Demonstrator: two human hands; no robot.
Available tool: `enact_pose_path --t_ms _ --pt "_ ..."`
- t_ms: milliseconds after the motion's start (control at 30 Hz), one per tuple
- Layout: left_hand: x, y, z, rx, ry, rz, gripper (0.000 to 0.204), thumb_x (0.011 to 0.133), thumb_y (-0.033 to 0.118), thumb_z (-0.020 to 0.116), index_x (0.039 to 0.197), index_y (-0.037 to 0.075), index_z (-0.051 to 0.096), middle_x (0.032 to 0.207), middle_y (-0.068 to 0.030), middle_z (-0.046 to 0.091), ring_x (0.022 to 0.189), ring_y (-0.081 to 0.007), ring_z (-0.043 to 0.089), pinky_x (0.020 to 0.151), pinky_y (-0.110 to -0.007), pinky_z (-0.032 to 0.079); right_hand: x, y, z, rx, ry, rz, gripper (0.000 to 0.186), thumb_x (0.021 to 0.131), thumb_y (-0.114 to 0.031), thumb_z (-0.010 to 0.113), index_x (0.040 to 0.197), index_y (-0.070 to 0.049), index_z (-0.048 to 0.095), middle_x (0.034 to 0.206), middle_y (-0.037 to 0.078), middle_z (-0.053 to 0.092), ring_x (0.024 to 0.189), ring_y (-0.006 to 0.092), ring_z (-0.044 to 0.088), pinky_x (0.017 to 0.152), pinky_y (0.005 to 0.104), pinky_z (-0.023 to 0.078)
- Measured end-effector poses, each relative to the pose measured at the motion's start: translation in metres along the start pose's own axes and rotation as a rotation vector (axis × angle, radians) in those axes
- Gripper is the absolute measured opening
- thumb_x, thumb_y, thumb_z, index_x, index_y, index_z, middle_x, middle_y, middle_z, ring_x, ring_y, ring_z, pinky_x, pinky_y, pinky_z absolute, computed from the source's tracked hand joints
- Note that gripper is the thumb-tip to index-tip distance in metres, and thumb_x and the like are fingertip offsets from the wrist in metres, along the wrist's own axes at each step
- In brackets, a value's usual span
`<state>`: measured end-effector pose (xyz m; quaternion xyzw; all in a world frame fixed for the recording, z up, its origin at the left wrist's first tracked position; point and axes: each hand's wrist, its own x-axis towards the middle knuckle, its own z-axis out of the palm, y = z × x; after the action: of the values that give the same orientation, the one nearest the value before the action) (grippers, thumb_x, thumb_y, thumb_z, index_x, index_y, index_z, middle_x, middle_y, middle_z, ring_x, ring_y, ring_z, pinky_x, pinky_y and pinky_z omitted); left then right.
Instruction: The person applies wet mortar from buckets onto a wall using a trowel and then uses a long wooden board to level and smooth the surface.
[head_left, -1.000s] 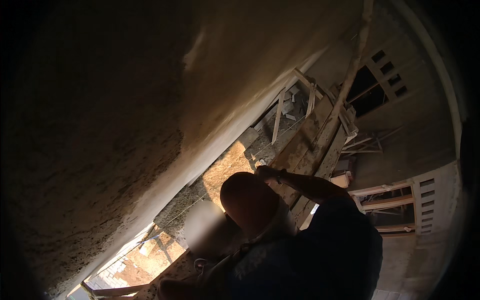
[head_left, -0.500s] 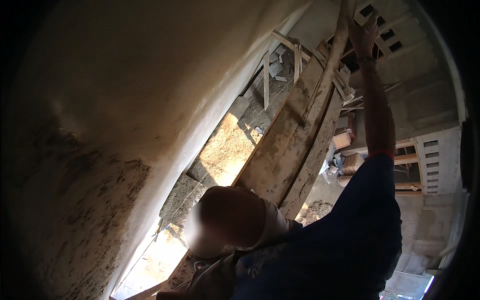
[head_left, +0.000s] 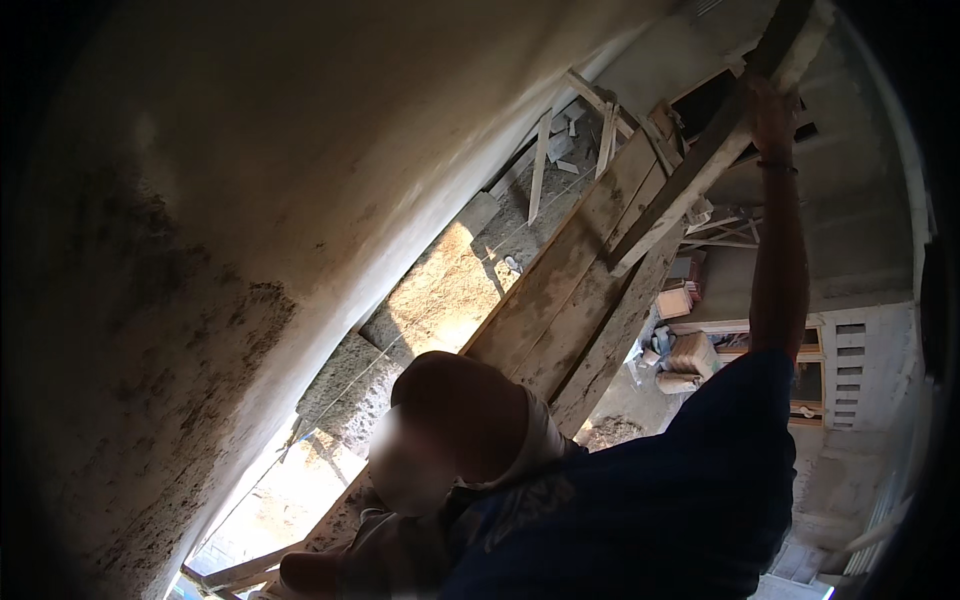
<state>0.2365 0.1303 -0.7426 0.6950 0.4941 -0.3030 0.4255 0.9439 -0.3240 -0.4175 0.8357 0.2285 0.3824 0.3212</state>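
My right arm reaches up the right side of the view. At its end my right hand [head_left: 770, 118] is closed around a long, straight wooden batten [head_left: 705, 165] with a dark face and a pale edge. The batten slants down to the left, and its lower end lies over the scaffold planks [head_left: 570, 310]; whether it touches them I cannot tell. A bent knee [head_left: 460, 400] and light trouser cloth show beside my blue shirt [head_left: 620, 510]. My left hand does not show.
A plastered wall [head_left: 300, 180] with rough dark patches fills the left. Sandy ground [head_left: 440, 285] and a stretched string lie below, between wall and planks. Propped timbers [head_left: 605, 130] stand at the far end. Stacked bags [head_left: 690, 360] and boxes [head_left: 675, 300] sit lower right.
My right hand has moved right and slightly down in the view with the batten. The batten has shifted right, and its lower end now shows over the planks.
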Motion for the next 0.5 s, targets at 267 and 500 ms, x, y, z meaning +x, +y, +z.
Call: enact_pose_path --t_ms 267,500 --pt "-0.062 -0.096 -0.038 0.112 -0.386 -0.233 0.038 0.084 0.031 0.051 0.108 0.001 0.051 0.096 -0.0129 0.058 0.074 -0.0237 0.06 0.062 -0.038 0.047 -0.025 0.063 -0.086 2.031 0.143 0.523 0.053 0.075 -0.017 0.054 0.121 0.007 0.045 0.119 0.022 0.05 0.113 0.0303 0.048 0.096 0.041 0.038" --pt "-0.213 -0.005 -0.105 -0.038 0.435 -0.226 0.04 0.083 0.026 0.053 0.113 0.0 0.05 0.089 -0.0151 0.06 0.068 -0.0219 0.057 0.06 -0.034 0.044 -0.001 0.017 -0.117 2.191 0.125 0.299 0.06 0.084 -0.028 0.047 0.134 -0.001 0.029 0.131 0.025 0.039 0.122 0.0377 0.039 0.105 0.0468 0.029"
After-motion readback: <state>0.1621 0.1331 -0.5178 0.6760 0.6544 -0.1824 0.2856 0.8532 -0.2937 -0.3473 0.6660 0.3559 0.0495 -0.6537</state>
